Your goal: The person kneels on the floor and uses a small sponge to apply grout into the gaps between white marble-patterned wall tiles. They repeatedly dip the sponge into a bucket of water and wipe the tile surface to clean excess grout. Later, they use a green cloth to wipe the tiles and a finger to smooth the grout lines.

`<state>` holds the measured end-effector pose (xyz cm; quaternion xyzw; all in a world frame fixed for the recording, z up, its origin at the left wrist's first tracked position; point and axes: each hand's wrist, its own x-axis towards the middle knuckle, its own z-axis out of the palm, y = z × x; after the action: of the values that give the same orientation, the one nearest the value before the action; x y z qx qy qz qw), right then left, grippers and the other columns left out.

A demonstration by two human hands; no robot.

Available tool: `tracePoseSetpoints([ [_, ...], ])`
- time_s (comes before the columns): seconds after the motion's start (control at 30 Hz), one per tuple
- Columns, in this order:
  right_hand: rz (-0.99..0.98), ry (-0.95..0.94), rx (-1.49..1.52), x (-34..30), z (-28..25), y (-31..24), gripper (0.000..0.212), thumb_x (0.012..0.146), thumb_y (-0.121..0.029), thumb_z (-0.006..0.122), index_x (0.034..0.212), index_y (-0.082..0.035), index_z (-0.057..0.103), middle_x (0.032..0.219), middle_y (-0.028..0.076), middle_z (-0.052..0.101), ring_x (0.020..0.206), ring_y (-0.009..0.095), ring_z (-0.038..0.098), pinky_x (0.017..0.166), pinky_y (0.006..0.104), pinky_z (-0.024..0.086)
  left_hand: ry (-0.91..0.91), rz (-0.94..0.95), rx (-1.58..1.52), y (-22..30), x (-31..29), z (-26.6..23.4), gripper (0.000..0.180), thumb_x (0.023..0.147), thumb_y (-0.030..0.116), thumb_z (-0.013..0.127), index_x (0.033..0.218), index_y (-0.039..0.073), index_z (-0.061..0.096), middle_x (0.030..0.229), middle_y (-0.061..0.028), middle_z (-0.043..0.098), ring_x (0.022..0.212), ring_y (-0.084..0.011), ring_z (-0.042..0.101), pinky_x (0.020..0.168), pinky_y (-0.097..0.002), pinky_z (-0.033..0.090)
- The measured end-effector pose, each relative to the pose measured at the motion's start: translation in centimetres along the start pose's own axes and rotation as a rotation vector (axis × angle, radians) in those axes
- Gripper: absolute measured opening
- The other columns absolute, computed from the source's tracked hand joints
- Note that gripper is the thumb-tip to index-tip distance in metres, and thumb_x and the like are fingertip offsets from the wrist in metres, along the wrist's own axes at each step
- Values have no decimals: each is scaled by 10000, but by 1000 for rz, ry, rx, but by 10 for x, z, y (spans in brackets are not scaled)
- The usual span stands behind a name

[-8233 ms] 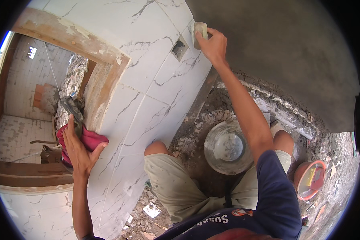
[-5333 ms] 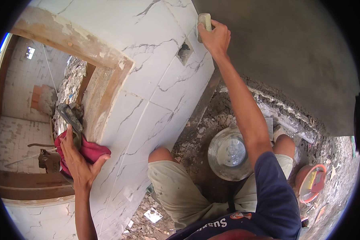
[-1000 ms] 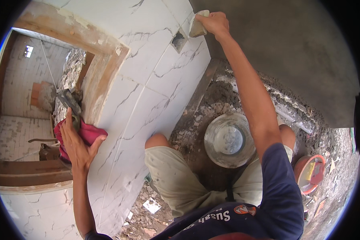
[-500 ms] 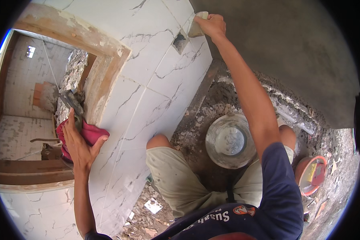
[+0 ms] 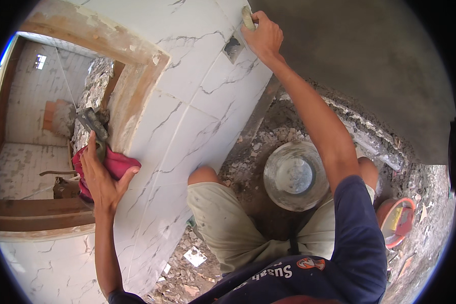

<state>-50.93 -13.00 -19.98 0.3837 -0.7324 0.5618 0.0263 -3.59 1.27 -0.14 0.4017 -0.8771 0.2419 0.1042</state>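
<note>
My right hand [image 5: 263, 37] is closed round a pale beige, sponge-like pad [image 5: 248, 18] against the white marble-veined wall tiles [image 5: 187, 76]. It works high up, beside the corner where the tiles meet the grey wall; part of the pad is hidden by my fingers. Just below it is a square cut-out [image 5: 233, 49] in the tiles. My left hand [image 5: 102, 180] rests with fingers spread at the edge of the window opening, over a crumpled dark red cloth [image 5: 117, 164]. Beyond its fingertips lies a dark grey block-like piece [image 5: 91, 123].
Between my knees stands a round bucket [image 5: 295, 176] with cloudy greyish contents. To the right is an orange-rimmed tub [image 5: 395, 223] with a yellow and red item in it. Rubble [image 5: 253, 147] covers the ground, and a worn wooden frame [image 5: 142, 96] surrounds the opening.
My right hand has shifted slightly left and turned, and the pad now shows narrower at the tile edge. My left hand stays on the cloth.
</note>
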Motion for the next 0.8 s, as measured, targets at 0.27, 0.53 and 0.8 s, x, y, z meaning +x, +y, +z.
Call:
tracePoseSetpoints([
  [0.27, -28, -3, 55, -33, -1, 22, 311, 843, -308, 834, 1101, -156, 749, 891, 133, 751, 925, 343, 725, 828, 519, 568, 22, 38, 53, -7, -3, -9, 1328, 743, 715, 861, 1662, -46, 277, 1610, -234, 478, 1220, -457, 538, 1125, -562, 393],
  [0.53, -182, -212, 9, -57, -14, 30, 410, 803, -365, 840, 1118, -118, 754, 923, 139, 785, 902, 368, 750, 862, 507, 583, 9, 19, 46, -3, -8, -11, 1314, 752, 704, 862, 1665, -42, 280, 1594, -238, 489, 1222, -464, 533, 1115, -570, 395],
  [0.8, 132, -6, 177, 11, -16, -23, 407, 805, -374, 829, 1055, -58, 771, 969, 99, 815, 902, 303, 779, 873, 436, 595, 23, 2, -12, -4, 1, -3, 1305, 749, 705, 864, 1673, -20, 295, 1494, -259, 543, 1169, -434, 538, 1080, -542, 413],
])
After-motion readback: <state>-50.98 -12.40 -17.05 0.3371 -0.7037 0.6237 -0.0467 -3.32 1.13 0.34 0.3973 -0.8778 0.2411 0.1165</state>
